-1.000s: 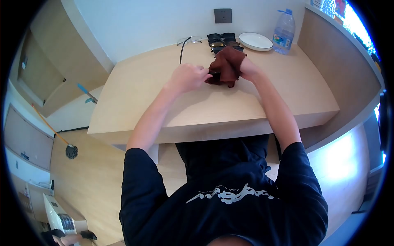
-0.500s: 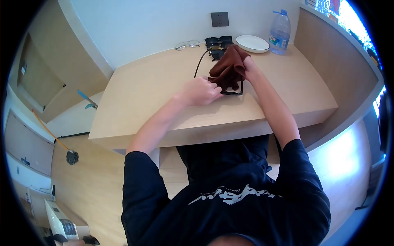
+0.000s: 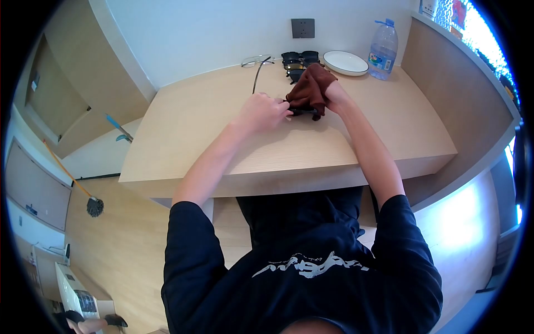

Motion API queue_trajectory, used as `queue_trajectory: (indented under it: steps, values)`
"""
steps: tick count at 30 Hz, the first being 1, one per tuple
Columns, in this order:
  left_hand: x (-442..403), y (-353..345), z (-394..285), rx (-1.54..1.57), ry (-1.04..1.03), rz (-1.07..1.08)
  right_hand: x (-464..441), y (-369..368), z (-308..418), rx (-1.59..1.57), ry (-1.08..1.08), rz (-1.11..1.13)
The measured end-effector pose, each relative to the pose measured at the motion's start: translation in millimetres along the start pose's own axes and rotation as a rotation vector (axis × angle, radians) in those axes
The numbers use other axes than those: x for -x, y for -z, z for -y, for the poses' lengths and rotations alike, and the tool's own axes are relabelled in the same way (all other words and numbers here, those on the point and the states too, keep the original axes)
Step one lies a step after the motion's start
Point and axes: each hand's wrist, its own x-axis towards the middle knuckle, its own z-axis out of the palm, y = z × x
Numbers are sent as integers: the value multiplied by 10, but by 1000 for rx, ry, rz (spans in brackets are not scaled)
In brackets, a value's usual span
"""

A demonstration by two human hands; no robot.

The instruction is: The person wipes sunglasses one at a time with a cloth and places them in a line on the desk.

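Note:
Over the light wooden desk [image 3: 200, 133], my left hand [image 3: 262, 111] pinches a pair of black-framed glasses [image 3: 257, 78] near a hinge. One thin temple sticks up and away past that hand. My right hand [image 3: 337, 97] is closed on a dark brown cloth [image 3: 309, 88], which drapes over the glasses and hides most of their front. Its fingertips are out of sight behind the cloth. Just beyond the cloth, several pairs of dark sunglasses [image 3: 300, 57] lie one in front of another. Clear-lensed glasses [image 3: 257, 60] rest to their left by the wall.
A white plate [image 3: 346, 64] with a dark rim lies at the back right, beside a clear plastic bottle [image 3: 383, 51]. A wooden side panel [image 3: 445, 83] bounds the desk's right. The wall holds a socket [image 3: 303, 28]. On the floor at left stands a mop [image 3: 94, 207].
My left hand has shifted slightly up and left, and the glasses have turned with it. The cloth now covers more of their front. The view has tilted slightly.

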Motion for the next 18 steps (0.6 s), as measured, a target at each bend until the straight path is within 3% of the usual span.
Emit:
queue_trajectory:
  steps: [4,6,8,12,16,18]
  values:
    - [8,-30,92,-52,63,-34,19,-54,22,70,61,-37]
    - [17,-39,140,-71,84,-29,-77,34,-79,324,332,183]
    - [30,-58,211,-21,182,-121,47,-101,2,343,268,184]
    - [66,-69,215,-36,181,-118,69,-117,32,377,181,199]
    - [48,-55,82,-14,-7,-145,-20,47,-76,293,266,220]
    - [50,-5,-38,41,-120,-128,-58,30,-82,35,0,73]
